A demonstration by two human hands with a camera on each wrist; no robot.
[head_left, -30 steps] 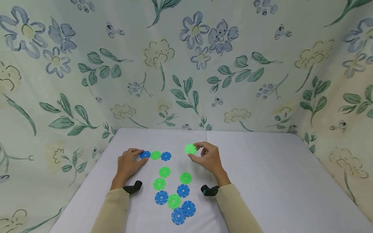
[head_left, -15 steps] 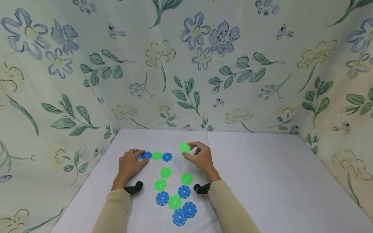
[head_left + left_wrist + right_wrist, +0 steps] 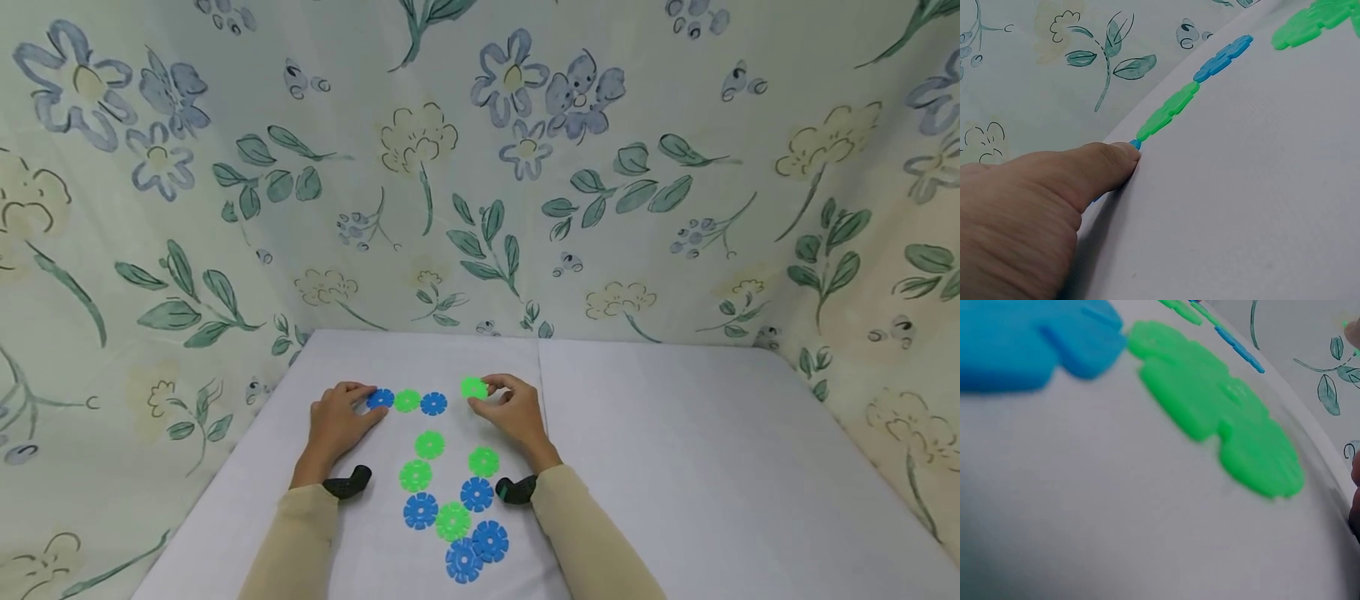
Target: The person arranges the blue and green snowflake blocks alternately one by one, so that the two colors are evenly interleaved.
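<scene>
At the left end of a short row lies a blue interlocking disc, its rim notched like a flower. My left hand pinches it between thumb and fingers; in the left wrist view the thumb covers most of it. A green disc and another blue disc continue the row edge to edge. To the right of the row, my right hand pinches a second green disc by its right side. A gap separates that disc from the row's right end.
Nearer the body, a curved chain of discs holds several greens, such as one green disc, and several blues. Two blue discs overlap at its near end. A white cloth covers the table, with a floral curtain behind.
My right hand has moved left with the green disc, closer to the row, then dipped slightly. The left hand stays at the blue disc. The head view has shifted a little.
</scene>
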